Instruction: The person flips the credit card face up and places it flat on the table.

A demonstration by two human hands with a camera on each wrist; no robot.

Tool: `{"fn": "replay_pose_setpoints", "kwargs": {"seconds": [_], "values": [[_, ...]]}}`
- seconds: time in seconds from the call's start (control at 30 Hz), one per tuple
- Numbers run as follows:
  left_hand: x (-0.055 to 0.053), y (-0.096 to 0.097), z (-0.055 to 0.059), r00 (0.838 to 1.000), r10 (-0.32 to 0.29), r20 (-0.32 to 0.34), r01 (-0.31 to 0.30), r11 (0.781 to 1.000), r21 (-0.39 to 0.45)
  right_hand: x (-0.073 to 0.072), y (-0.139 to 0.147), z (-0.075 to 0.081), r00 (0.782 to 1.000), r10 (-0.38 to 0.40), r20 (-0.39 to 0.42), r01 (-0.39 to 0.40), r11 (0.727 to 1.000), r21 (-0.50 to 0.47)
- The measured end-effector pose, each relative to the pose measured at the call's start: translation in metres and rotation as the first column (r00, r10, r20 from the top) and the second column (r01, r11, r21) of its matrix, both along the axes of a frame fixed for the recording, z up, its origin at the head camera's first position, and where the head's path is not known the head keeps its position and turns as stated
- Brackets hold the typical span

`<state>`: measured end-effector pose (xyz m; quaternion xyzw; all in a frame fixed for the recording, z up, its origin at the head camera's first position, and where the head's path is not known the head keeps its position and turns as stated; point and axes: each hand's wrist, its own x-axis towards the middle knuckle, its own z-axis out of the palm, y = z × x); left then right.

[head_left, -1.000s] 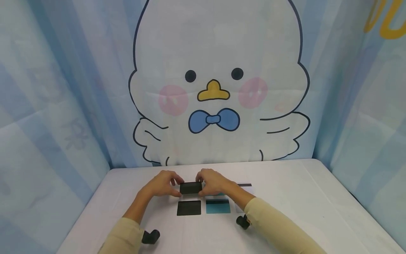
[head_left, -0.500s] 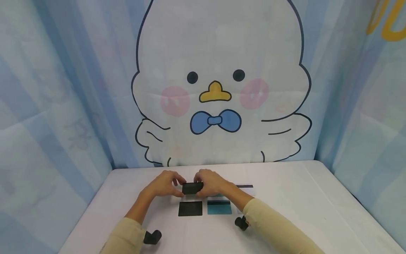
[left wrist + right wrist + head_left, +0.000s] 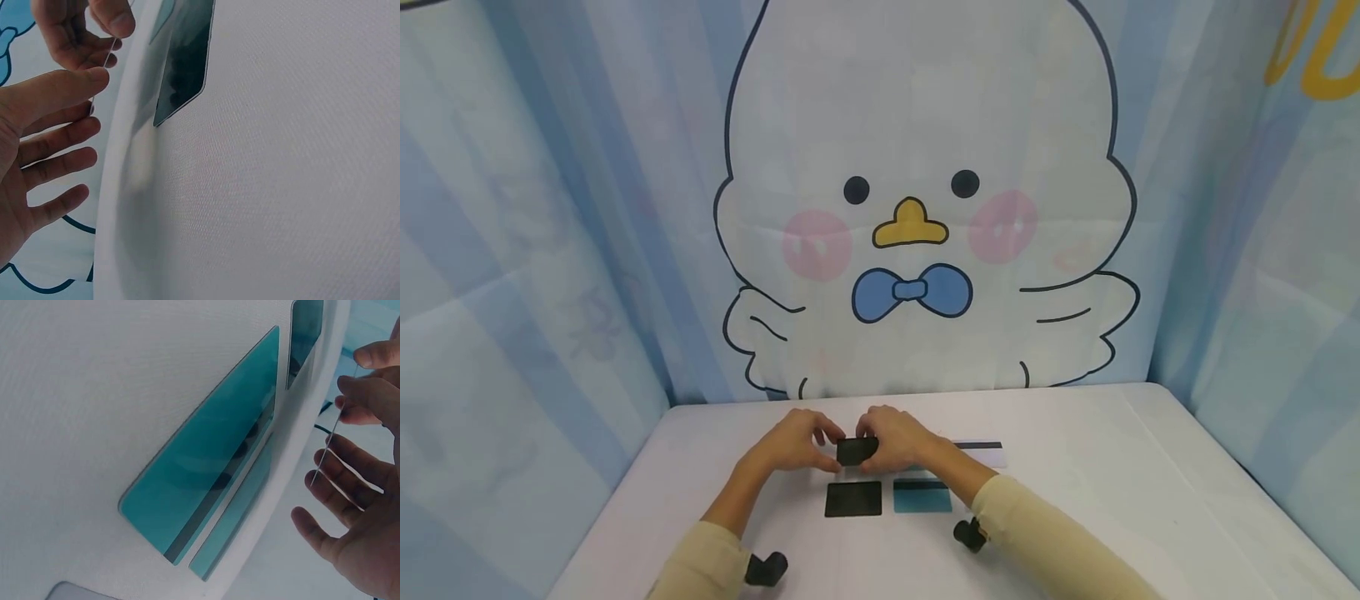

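Both hands hold one thin black card (image 3: 854,452) near the table's far edge. My left hand (image 3: 793,442) pinches its left edge between thumb and index finger, the other fingers spread. The right hand (image 3: 897,439) grips the right part, thumb on the near side and fingers behind. In the right wrist view the card (image 3: 330,440) appears edge-on, above the table. Closer to the person lies another black card (image 3: 853,499), with a teal striped card (image 3: 922,498) beside it. A second teal card (image 3: 231,512) lies behind that one, mostly hidden by the right hand in the head view.
A white card with a dark stripe (image 3: 983,454) lies beyond the right forearm. A pale card corner (image 3: 78,594) shows in the right wrist view. Black devices (image 3: 767,570) stick out at the sleeves. A printed curtain (image 3: 917,350) hangs behind the white table (image 3: 1112,483).
The right hand has slid left over the held black card, covering more of it. The left hand and card have shifted slightly right. The lying cards stay put.
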<state>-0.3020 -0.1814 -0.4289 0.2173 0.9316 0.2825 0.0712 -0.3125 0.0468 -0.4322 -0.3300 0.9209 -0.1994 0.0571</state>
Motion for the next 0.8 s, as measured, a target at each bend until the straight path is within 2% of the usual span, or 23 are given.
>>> {"fn": "replay_pose_setpoints", "kwargs": {"seconds": [0.47,0.67,0.8], "values": [[-0.0006,0.0027,-0.0053,1.000,-0.012,0.002,0.012,1.000,0.001,0.0033,-0.0048,-0.0033,0.999,0.009,-0.042,-0.007,0.999,0.040],[-0.0002,0.0024,-0.0049,1.000,-0.009,0.005,0.009,1.000,0.007,0.0033,-0.0054,-0.0039,0.997,0.020,-0.071,-0.018,0.999,0.033],[0.0012,0.0022,-0.0053,1.000,-0.007,0.003,0.007,1.000,0.013,0.0038,-0.0042,-0.0036,0.998,0.013,-0.058,-0.012,1.000,0.013]]}}
